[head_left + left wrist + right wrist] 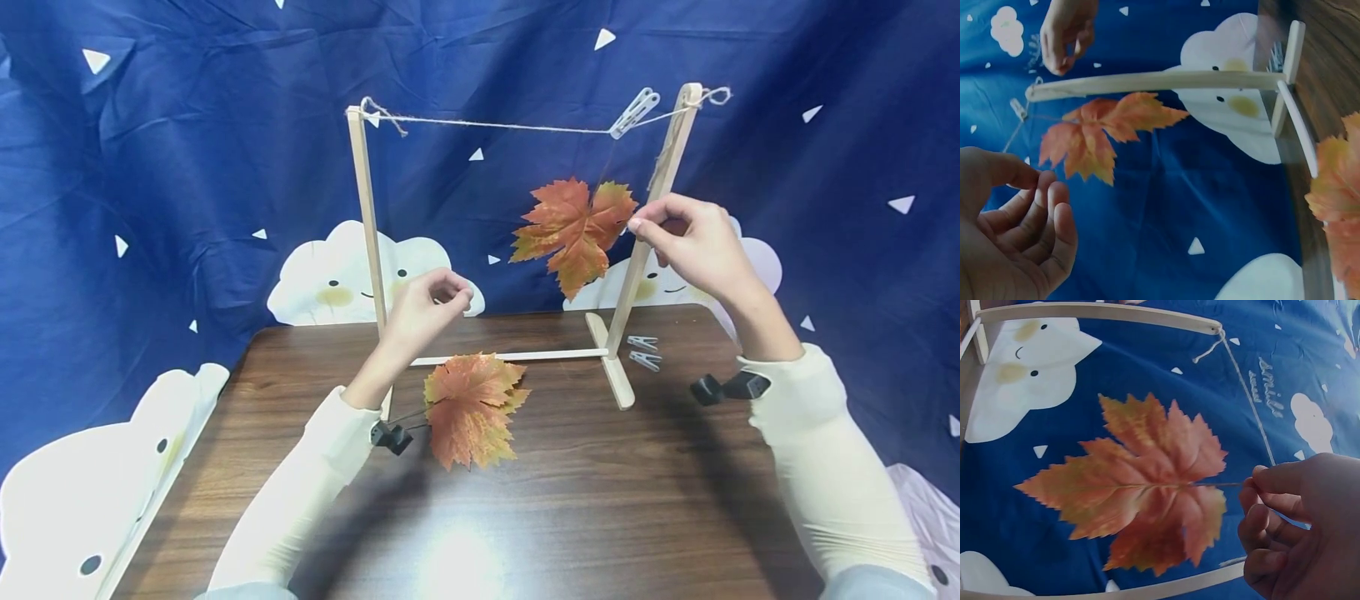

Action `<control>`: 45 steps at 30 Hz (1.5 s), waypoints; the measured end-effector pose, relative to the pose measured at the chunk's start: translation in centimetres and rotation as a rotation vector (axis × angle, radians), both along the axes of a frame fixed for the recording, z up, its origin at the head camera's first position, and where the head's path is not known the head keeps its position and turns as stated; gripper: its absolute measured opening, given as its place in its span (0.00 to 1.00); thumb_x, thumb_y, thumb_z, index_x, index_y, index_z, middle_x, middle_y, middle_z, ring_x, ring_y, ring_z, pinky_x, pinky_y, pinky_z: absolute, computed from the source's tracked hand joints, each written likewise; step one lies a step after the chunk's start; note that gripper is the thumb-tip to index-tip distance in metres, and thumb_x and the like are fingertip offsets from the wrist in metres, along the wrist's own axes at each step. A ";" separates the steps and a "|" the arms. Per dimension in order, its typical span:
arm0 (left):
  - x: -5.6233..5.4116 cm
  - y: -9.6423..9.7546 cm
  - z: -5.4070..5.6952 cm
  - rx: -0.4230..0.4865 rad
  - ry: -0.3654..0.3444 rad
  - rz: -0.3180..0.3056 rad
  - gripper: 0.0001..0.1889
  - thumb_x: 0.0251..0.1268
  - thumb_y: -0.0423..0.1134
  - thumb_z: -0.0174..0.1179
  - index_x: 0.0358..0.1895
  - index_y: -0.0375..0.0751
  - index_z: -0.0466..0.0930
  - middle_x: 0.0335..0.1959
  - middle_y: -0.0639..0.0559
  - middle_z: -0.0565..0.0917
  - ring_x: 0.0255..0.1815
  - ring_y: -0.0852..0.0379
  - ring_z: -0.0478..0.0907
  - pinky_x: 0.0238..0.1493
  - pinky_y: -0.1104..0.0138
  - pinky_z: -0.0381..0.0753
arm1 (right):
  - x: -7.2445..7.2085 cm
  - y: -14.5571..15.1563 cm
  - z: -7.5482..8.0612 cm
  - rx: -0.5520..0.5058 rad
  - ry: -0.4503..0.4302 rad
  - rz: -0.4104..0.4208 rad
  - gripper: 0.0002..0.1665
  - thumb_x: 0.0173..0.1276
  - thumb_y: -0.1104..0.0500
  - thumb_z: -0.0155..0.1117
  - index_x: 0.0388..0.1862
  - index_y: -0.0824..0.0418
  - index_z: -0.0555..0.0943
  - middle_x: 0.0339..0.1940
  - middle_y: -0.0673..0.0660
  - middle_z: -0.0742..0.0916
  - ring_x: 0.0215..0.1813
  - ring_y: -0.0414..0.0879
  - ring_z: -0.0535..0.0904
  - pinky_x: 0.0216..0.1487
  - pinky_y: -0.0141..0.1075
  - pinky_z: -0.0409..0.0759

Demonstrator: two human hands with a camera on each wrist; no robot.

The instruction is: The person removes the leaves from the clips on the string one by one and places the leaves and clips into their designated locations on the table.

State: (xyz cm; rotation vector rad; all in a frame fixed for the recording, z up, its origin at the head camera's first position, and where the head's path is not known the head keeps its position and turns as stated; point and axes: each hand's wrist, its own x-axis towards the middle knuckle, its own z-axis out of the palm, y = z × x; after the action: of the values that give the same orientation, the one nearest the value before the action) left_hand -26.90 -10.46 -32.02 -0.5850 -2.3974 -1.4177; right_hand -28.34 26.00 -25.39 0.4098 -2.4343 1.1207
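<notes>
An orange-red maple leaf (pixel 576 229) hangs by its stem from a pale clothespin (pixel 635 113) clipped on the string (pixel 487 125). My right hand (pixel 693 242) is raised beside the leaf's right edge, thumb and index finger close together. In the left wrist view that right hand (pixel 1071 34) is apart from the leaf. My left hand (pixel 426 312) hovers left of the leaf, below the string, its fingers loosely curled around nothing; the left wrist view shows this left hand (pixel 1019 231) bare. Another maple leaf (pixel 474 408) lies on the table near my left wrist.
The string is tied between a left wooden post (pixel 366 192) and a right wooden post (pixel 660 179). A white bar (pixel 555 355) joins them low down. Loose clothespins (pixel 643 360) lie by the right foot (pixel 618 383) on the brown table (pixel 585 500). Blue cloth hangs behind.
</notes>
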 end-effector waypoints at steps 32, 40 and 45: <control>-4.5 10.9 9.2 0.028 0.036 -0.043 0.04 0.75 0.37 0.63 0.44 0.43 0.87 0.35 0.50 0.90 0.34 0.57 0.83 0.35 0.70 0.78 | -2.7 -0.8 10.2 -0.112 0.069 -0.049 0.18 0.75 0.53 0.70 0.61 0.56 0.85 0.45 0.38 0.78 0.33 0.29 0.81 0.34 0.16 0.78; -5.4 13.2 10.5 0.026 0.026 -0.022 0.07 0.77 0.36 0.61 0.48 0.42 0.88 0.42 0.50 0.92 0.43 0.59 0.87 0.45 0.73 0.81 | -3.4 -0.4 11.8 -0.044 -0.058 -0.061 0.31 0.78 0.48 0.67 0.76 0.53 0.75 0.61 0.48 0.82 0.25 0.27 0.83 0.25 0.21 0.77; -5.8 14.7 11.2 0.032 0.012 -0.018 0.10 0.78 0.36 0.60 0.54 0.41 0.88 0.48 0.49 0.92 0.48 0.59 0.87 0.49 0.75 0.82 | -4.0 -0.4 11.9 0.027 -0.095 -0.058 0.35 0.80 0.47 0.63 0.81 0.55 0.70 0.71 0.59 0.82 0.23 0.26 0.83 0.24 0.22 0.78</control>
State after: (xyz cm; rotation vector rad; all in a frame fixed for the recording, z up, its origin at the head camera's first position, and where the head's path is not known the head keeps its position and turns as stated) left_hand -32.65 4.21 -20.83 -0.6064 -2.3614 -1.4537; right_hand -32.29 25.61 -13.53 0.2989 -2.5289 1.1069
